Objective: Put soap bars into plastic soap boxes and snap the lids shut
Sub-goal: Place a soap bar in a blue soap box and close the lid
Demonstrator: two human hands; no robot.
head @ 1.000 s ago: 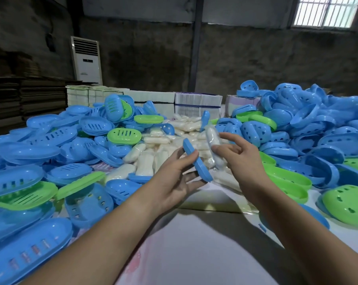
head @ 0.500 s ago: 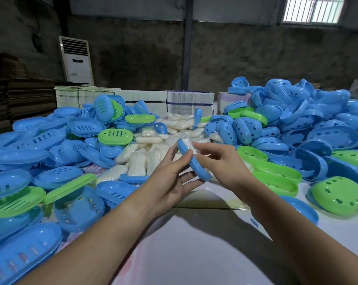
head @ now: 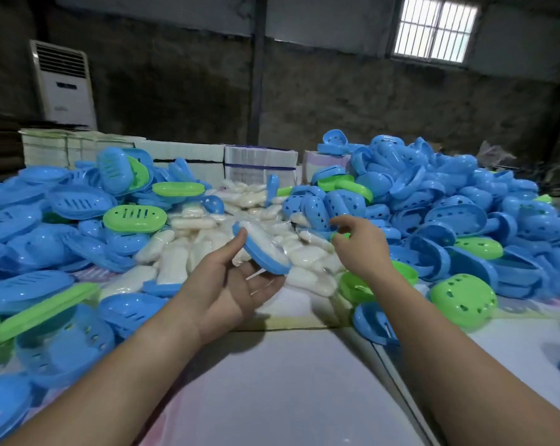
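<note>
My left hand (head: 227,284) holds a blue soap box half (head: 272,263) tilted on edge, with a wrapped white soap bar (head: 261,241) lying in it. My right hand (head: 359,244) hovers to the right of it with fingers apart and nothing in them, just in front of a heap of blue perforated box halves (head: 433,201). A pile of wrapped white soap bars (head: 195,249) lies behind and between my hands.
Blue and green slotted lids (head: 133,217) cover the left side of the table. Green box halves (head: 463,299) lie at the right. White table top (head: 272,381) lies in front. Stacked cartons (head: 259,162) and a standing air conditioner (head: 62,85) stand behind.
My right hand has put the soap bar into the blue box half and pulled away to the right, now with nothing in it. The left hand keeps the box half.
</note>
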